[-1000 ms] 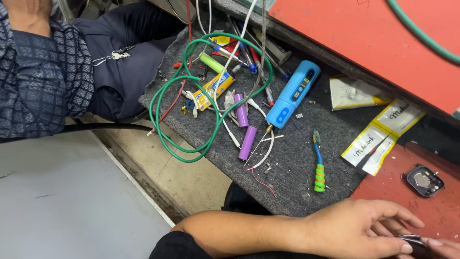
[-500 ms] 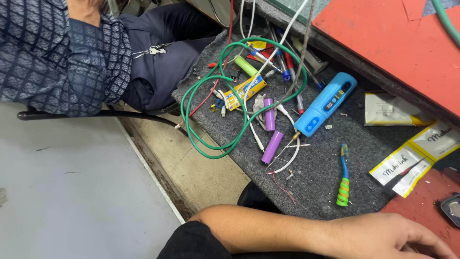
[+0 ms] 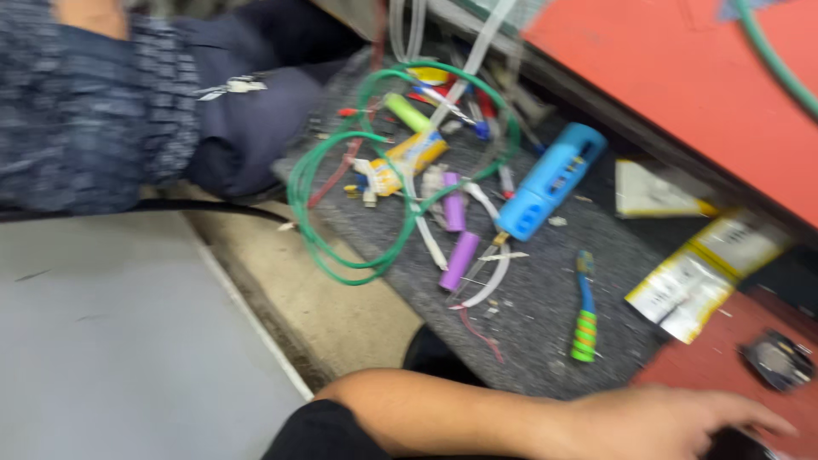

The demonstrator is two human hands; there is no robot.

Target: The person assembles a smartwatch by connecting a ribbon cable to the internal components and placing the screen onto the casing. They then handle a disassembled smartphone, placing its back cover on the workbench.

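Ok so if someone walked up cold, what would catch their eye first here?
Probably the coiled green wire looped over the tool clutter at the middle of the dark mat, with the bright blue tool just right of it. Next, the red surface at upper right, and the person's hand reaching along the bottom edge.

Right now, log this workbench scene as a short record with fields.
surface: dark grey mat beside a red board
hand in view: one hand at the bottom edge, fingers spread toward a small dark part; which hand it is cannot be told
wire: green wire coil
tools: blue tool, green-handled tool
cells: two purple cylinders
other person: patterned sleeve
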